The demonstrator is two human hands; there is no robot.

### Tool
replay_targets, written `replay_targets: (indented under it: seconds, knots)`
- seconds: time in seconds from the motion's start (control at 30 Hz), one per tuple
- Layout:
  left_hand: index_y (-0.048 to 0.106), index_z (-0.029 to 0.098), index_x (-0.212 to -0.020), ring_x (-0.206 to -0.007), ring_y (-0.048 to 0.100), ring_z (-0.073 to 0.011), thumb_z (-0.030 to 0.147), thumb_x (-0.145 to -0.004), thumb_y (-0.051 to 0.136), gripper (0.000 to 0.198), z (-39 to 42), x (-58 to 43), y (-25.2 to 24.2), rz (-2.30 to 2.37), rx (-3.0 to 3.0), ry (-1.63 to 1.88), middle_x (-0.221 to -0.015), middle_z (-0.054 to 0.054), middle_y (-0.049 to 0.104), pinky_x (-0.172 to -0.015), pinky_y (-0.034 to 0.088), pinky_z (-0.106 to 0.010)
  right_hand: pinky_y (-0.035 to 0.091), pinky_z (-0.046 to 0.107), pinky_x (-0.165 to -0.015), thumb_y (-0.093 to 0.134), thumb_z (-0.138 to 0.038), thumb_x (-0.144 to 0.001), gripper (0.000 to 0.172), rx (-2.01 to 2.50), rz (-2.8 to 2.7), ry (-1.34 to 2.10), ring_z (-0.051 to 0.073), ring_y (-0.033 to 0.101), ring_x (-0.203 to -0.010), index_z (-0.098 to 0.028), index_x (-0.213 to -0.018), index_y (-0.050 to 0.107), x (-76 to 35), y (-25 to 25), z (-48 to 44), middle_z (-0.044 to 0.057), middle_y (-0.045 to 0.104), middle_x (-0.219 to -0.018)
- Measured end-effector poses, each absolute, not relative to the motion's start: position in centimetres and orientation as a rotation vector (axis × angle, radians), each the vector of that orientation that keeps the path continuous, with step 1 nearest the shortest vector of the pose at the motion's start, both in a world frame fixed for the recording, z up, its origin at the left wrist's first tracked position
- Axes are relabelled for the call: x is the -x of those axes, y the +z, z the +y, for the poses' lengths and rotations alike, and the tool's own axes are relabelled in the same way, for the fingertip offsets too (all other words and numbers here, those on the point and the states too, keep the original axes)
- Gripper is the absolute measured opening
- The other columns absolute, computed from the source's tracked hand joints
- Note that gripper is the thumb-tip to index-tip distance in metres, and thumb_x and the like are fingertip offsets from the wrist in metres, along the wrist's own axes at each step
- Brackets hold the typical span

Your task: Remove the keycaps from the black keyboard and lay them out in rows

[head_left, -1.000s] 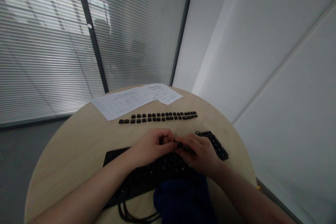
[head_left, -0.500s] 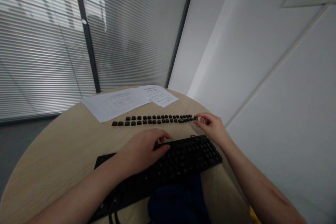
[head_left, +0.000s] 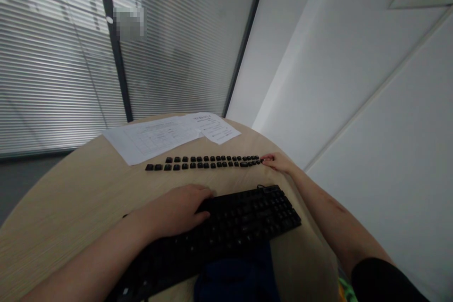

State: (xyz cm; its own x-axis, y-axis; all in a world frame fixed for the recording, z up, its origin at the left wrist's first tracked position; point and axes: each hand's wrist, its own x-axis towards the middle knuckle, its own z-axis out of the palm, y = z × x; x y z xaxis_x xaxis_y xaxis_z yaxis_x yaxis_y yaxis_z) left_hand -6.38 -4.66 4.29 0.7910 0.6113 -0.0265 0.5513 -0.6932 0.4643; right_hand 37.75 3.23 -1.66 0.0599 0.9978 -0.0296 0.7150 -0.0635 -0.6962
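Two rows of black keycaps (head_left: 213,165) — on pale table (head_left: 71,207), beyond black keyboard (head_left: 247,214).
Legends unreadable; mostly squarish, one wider. Right hand (head_left: 278,162) — pinching the end keycap (head_left: 262,161), rows' right end. Left hand (head_left: 177,211) on keyboard, thumb spread from fingers. Farther off, printed sheets (head_left: 159,138), text too small to read.

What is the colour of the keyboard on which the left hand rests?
The keyboard is black; the head view shows it best.
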Motion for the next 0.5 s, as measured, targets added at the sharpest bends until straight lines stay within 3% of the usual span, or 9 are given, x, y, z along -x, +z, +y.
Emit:
replay_targets:
  seconds: [0.23, 0.5]
  knots:
    - [0.073, 0.025, -0.12, -0.115, 0.067, -0.0315, 0.033, -0.086, 0.06, 0.037, -4.18, 6.44, 3.64, 0.869, -2.51, 0.161, -0.121, -0.01, 0.074, -0.104, 0.05, -0.046, 0.031, 0.024, -0.046, 0.075, -0.03, -0.079, 0.041, 1.791, -1.716, 0.777, 0.009, 0.041, -0.049, -0.01, -0.115, 0.079, -38.68, -2.04, 3.68, -0.005, 0.058, -0.06]
    - [0.073, 0.025, -0.12, -0.112, 0.068, -0.03, 0.033, -0.085, 0.06, 0.038, -4.23, 6.3, 3.87, 0.867, -2.514, 0.164, -0.119, -0.009, 0.075, -0.102, 0.05, -0.044, 0.039, 0.026, -0.055, 0.08, -0.023, -0.068, 0.041, 1.76, -1.651, 0.688, 0.012, 0.049, -0.057, -0.012, -0.108, 0.081, -38.31, -1.32, 3.63, -0.001, 0.065, -0.066]
